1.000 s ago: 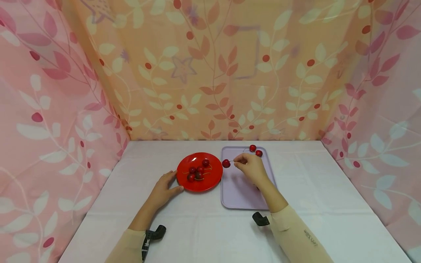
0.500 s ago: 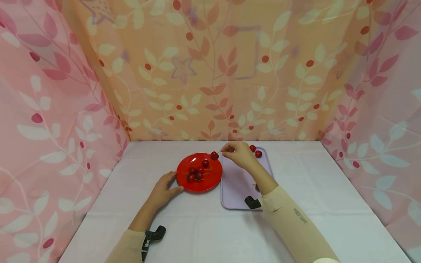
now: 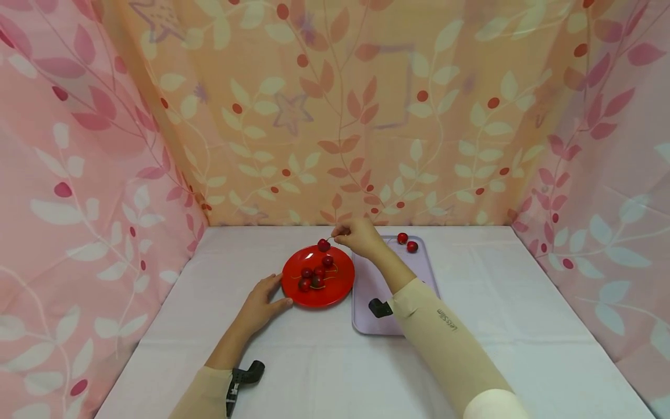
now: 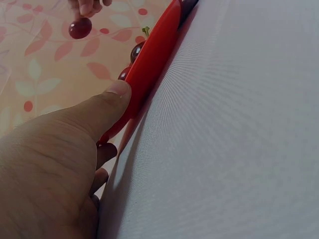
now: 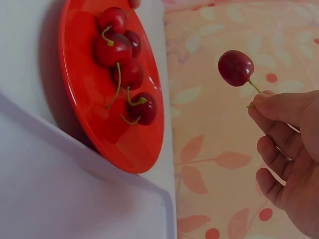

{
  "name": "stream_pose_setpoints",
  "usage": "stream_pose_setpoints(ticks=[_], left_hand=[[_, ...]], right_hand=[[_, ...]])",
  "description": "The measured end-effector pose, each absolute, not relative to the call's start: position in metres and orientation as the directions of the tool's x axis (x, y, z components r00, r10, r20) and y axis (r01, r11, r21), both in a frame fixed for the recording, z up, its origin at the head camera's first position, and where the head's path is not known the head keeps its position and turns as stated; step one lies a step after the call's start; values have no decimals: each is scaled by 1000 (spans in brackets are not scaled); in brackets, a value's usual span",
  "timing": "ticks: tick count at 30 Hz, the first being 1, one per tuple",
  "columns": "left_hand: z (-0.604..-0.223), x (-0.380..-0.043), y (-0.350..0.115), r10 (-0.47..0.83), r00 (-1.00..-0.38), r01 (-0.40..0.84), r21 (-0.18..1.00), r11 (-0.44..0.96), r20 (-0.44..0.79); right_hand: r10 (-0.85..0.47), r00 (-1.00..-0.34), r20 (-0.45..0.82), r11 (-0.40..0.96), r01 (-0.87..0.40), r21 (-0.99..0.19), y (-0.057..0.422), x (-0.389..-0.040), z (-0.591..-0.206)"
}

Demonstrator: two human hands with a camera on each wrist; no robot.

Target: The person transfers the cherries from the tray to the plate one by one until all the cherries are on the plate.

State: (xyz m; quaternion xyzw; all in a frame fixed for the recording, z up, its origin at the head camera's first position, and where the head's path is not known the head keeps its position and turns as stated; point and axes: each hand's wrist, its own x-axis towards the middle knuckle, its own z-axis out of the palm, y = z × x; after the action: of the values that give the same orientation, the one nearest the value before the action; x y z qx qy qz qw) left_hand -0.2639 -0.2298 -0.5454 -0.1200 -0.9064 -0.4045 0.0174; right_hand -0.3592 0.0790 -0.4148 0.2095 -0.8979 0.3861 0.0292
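Clearly, the step in hand looks like carrying a single cherry by its stem to the plate. Your right hand [image 3: 361, 237] pinches the stem [image 5: 254, 86] between thumb and forefinger, with the other fingers curled in beneath. The held cherry [image 3: 324, 245] hangs off the fingertips in the air, near the 12 o'clock rim of the red plate [image 3: 342, 288] in the head view and touching nothing.

Your left hand [image 3: 262, 302] is relaxed, not clenched: thumb and fingers rest apart against the plate's rim, from about 7 to 9 o'clock, seemingly to steady it. Five cherries [image 3: 319, 272] sit bunched around the plate's middle, their stems mostly pointing toward 3 o'clock.

At the plate's 3 o'clock lies the lilac tray [image 3: 366, 294], its edge meeting the plate's rim; whether they touch or slightly overlap, you can't tell. Two loose cherries [image 3: 412, 247] lie near the tray's 1 o'clock corner. Your right sleeve [image 3: 445, 337] covers part of the tray, so anything more there is hidden.

The next move, as I judge it, calls for easing the fruit toward 6 o'clock and down onto bare plate beside the bunch, then freeing the stem gently, so nothing rolls.
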Motion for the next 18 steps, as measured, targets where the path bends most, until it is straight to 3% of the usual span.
stream_pose_setpoints(ticks=[18], left_hand=[[-546, -266, -229, 203, -971, 228, 732, 642, 125]], right_hand=[[-398, -883, 248, 684, -466, -561, 46, -379, -451]])
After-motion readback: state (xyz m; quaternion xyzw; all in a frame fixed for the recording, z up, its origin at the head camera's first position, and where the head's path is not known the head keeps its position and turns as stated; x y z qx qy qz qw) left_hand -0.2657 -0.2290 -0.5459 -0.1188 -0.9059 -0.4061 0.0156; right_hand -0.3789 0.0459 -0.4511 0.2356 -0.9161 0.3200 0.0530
